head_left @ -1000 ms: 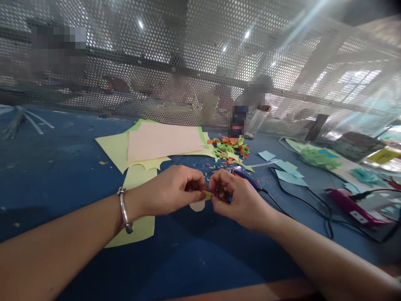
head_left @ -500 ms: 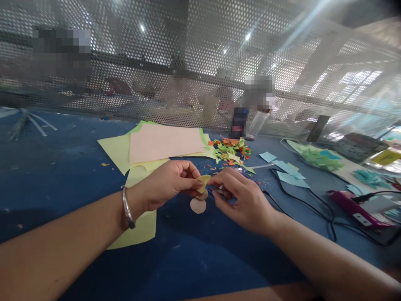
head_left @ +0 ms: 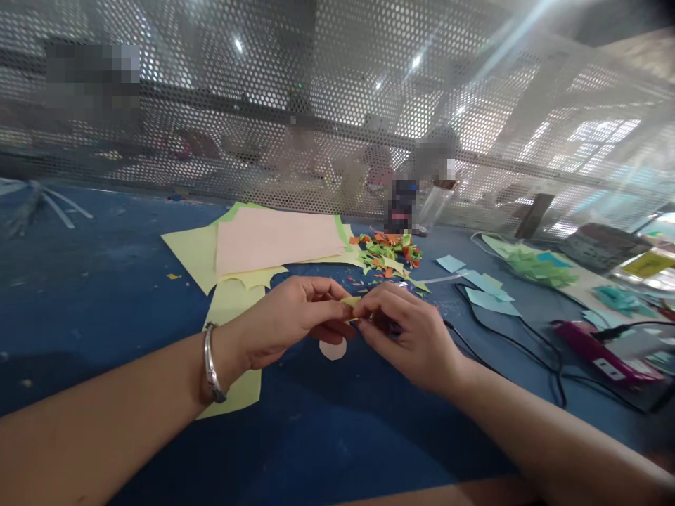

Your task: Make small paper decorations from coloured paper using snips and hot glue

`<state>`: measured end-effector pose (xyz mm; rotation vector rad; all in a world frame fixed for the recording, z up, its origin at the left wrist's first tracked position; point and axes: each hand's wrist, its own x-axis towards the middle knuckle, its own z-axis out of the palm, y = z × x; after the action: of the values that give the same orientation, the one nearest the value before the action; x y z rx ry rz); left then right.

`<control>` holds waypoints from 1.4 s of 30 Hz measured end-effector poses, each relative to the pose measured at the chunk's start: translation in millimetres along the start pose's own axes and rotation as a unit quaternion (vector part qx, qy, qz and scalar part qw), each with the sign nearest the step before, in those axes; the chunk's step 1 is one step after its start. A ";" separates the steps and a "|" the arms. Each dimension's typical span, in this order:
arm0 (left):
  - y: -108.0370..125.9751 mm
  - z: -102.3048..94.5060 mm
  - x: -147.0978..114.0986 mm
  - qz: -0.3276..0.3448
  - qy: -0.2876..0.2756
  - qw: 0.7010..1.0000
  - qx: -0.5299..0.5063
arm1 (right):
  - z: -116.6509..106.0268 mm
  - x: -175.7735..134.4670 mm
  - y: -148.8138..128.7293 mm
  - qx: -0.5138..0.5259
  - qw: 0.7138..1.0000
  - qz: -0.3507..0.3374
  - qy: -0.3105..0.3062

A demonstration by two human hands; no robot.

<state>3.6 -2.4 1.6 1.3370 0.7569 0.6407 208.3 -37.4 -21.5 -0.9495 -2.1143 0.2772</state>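
My left hand (head_left: 295, 316), a silver bangle at its wrist, is closed in a pinch on a small yellow paper piece (head_left: 351, 301). My right hand (head_left: 408, 334) is closed too, its fingertips meeting the right end of that paper. Something small and blue shows between its thumb and the left fingers; its kind is mostly hidden. Under the left fingers a pale pink paper disc (head_left: 332, 349) lies on the blue table. A yellow-green paper sheet (head_left: 240, 390) lies partly beneath my left wrist.
Behind the hands lie a pink sheet (head_left: 279, 240) over green and yellow ones and a heap of orange and green scraps (head_left: 390, 251). To the right are light blue paper pieces (head_left: 490, 302), black cables and a magenta power strip (head_left: 606, 355). A perforated metal screen (head_left: 253, 105) stands behind.
My hands have come together, the left moving right until its fingers nearly touch the right ones. The yellow paper now shows less, and the left fingers cover the disc's upper edge.
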 end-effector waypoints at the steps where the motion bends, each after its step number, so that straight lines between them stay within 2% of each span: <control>1: -0.4 1.0 0.0 0.016 0.011 1.000 0.007 | 0.7 -0.1 -0.1 0.006 1.000 0.013 0.008; 6: -0.9 4.8 0.6 0.075 0.021 0.997 0.021 | 4.0 -0.2 -0.4 0.041 0.996 0.069 0.037; 17: -3.5 5.1 0.0 0.089 0.023 0.994 0.062 | 5.2 3.6 -2.5 0.114 0.978 0.164 0.055; 22: -10.0 4.5 2.3 0.107 0.047 0.989 0.088 | 6.3 3.3 -0.9 0.114 0.979 0.161 0.055; 32: -10.9 5.5 3.0 0.113 0.059 0.986 0.104 | 4.4 2.5 1.5 0.091 0.981 0.155 0.065; 42: -7.1 5.3 2.1 0.078 0.041 0.993 0.081 | 3.7 2.6 0.6 0.059 0.986 0.133 0.077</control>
<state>8.9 -4.9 -5.3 1.5379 0.7894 0.7761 204.7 -34.7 -22.7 -1.1455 -1.8107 0.4444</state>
